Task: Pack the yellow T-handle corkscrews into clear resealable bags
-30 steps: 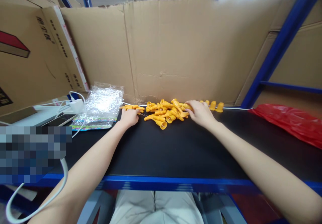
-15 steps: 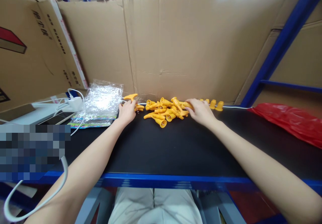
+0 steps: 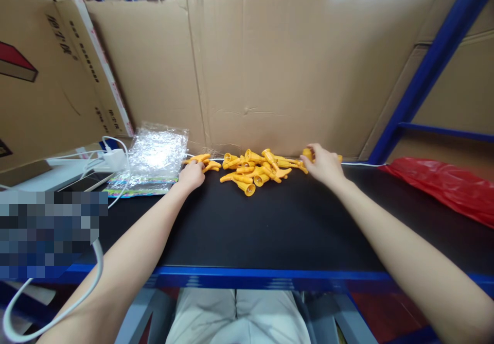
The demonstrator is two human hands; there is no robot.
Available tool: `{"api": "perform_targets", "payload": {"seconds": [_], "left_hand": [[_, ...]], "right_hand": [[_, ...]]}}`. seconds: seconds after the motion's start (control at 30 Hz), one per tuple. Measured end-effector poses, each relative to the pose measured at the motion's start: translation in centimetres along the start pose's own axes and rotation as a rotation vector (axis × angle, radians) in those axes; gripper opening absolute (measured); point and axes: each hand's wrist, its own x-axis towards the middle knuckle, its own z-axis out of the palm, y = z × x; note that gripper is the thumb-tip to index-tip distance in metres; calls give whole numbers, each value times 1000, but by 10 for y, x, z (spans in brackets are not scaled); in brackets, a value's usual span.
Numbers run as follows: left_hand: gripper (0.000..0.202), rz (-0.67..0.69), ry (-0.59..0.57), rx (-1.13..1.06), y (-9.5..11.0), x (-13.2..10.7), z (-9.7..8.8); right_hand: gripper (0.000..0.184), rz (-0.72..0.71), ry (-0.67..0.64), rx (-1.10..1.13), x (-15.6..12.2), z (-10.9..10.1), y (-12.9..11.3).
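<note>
My left hand point(image 3: 192, 175) is at the left end of the yellow plastic parts, its fingers curled at a yellow branched piece point(image 3: 201, 157) that lies over another one; its fingertips are partly hidden. To the right of the pile, my right hand point(image 3: 325, 166) has thumb and fingers closed around a yellow cup-shaped piece point(image 3: 307, 153). Between the hands lies a loose heap of yellow cone-ended pieces point(image 3: 254, 169), several with their hollow ends facing me. Part of another yellow cup point(image 3: 340, 157) shows behind my right hand.
Clear plastic wrapping point(image 3: 156, 151) lies left of my left hand, beside a phone point(image 3: 90, 182) and a white charger point(image 3: 115, 159) with cables. A red plastic bag point(image 3: 443, 187) rests at the right. Cardboard point(image 3: 247, 66) stands behind the black tabletop point(image 3: 266, 230).
My right hand has moved right, away from the heap, to the yellow cups by the cardboard. The branched piece at my left hand has been lowered onto the piece beside it.
</note>
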Motion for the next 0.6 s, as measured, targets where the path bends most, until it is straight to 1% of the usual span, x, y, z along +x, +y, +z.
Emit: {"api": "perform_targets", "payload": {"seconds": [0.1, 0.17, 0.23, 0.3, 0.4, 0.47, 0.53, 0.6], "left_hand": [[32, -48, 1, -13, 2, -1, -1], [35, -70, 7, -19, 3, -2, -3], [37, -80, 17, -16, 4, -3, -3], [38, -84, 34, -9, 5, -4, -4], [37, -92, 52, -6, 6, -4, -4], [37, -98, 53, -6, 7, -5, -4], [36, -107, 54, 0, 9, -5, -5], [35, -118, 78, 23, 11, -6, -6]], "right_hand": [[46, 215, -22, -2, 3, 3, 32], [49, 334, -41, 23, 3, 8, 53], [52, 447, -87, 33, 1, 14, 71], [56, 534, -161, 37, -2, 21, 82], [65, 592, -247, 10, -4, 29, 89], [65, 601, -271, -32, -4, 31, 89], [54, 591, -296, -80, -3, 31, 89], [35, 542, -349, -108, -2, 32, 88]]}}
